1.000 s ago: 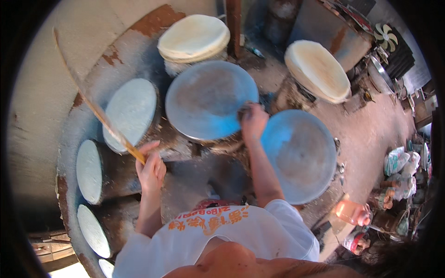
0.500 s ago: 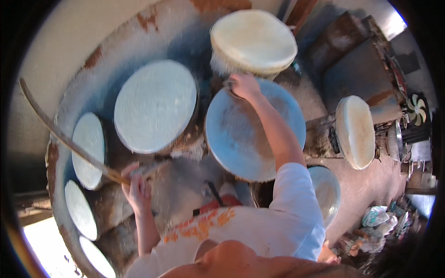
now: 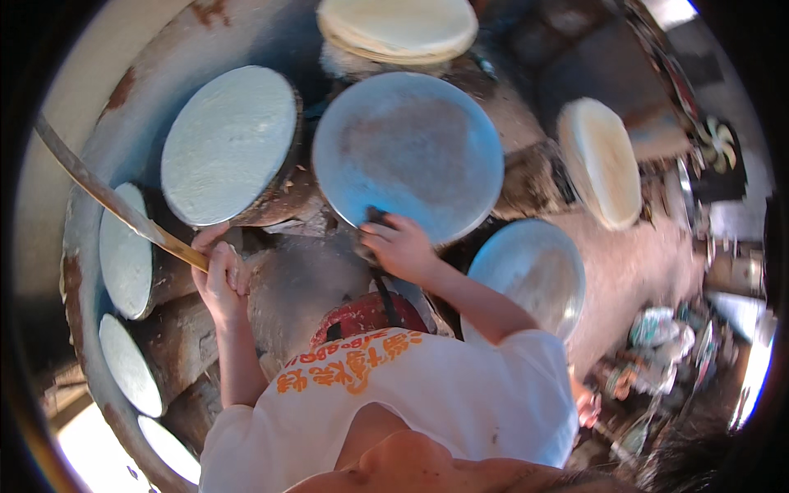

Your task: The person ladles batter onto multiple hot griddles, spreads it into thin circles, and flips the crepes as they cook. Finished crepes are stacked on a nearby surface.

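My left hand (image 3: 222, 275) is closed around the end of a long, slightly curved wooden stick (image 3: 107, 195), which reaches up to the far left. Straight ahead is a round griddle (image 3: 411, 156), blue-grey with a brownish middle and no layer on it. At its near left rim my right hand (image 3: 400, 246) grips a small dark pad (image 3: 376, 215); what kind it is I cannot make out. Left of this griddle, a tilted round griddle bears a pale, wet-looking layer (image 3: 230, 144). Beyond the bare one lies a thick round stack of pale flatbreads (image 3: 399, 29).
More round griddles with white layers (image 3: 127, 255) line a curved, rusty-edged wall (image 3: 74, 279) on the left. To the right are another round pale stack (image 3: 600, 164) and a greyish griddle (image 3: 534, 275). Plastic bags (image 3: 662, 337) lie on the floor, and a small fan (image 3: 719, 144) stands farther off.
My right hand has come from the far rim of the bare griddle to its near left rim with the dark pad. My left hand still holds the stick. The whole view has shifted.
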Available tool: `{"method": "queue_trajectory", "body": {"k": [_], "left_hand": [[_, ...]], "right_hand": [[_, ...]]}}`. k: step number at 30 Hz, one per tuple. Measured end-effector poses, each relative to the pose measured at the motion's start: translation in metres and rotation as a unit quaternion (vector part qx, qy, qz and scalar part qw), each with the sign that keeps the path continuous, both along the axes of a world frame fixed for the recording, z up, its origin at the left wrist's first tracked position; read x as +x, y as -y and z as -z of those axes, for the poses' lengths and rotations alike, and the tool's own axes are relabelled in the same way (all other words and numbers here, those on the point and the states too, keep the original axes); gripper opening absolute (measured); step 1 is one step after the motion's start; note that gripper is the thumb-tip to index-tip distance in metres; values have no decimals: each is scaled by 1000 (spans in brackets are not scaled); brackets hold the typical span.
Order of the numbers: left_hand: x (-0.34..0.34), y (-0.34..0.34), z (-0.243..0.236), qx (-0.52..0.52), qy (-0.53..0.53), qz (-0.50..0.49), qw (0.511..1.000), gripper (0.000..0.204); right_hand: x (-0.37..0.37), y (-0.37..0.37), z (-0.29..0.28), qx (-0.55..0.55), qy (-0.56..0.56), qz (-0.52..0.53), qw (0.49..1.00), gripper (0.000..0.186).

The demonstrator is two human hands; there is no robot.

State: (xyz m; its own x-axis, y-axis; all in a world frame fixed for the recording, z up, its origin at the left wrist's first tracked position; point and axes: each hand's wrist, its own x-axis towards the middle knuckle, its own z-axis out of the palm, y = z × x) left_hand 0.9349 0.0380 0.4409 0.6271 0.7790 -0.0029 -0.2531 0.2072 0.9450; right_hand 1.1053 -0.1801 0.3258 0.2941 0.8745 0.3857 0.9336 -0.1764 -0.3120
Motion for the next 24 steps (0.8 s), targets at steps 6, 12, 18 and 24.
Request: {"method": "queue_trajectory", "body": {"k": [6,12,18,24], "left_hand": [[-32,24,34,62,5,141,988,23],[-13,138,15,-9,16,253,967,24],[-6,241,22,-24,2,391,920,21],[-26,352,27,-53,-125,451,882,25]], "right_hand": [[-25,53,39,190,6,436,880,16],[-69,89,37,157,-12,316,936,15],[-219,348,-9,222,-26,636,739,23],[-203,477,81,-37,-66,724,685,31]]}}
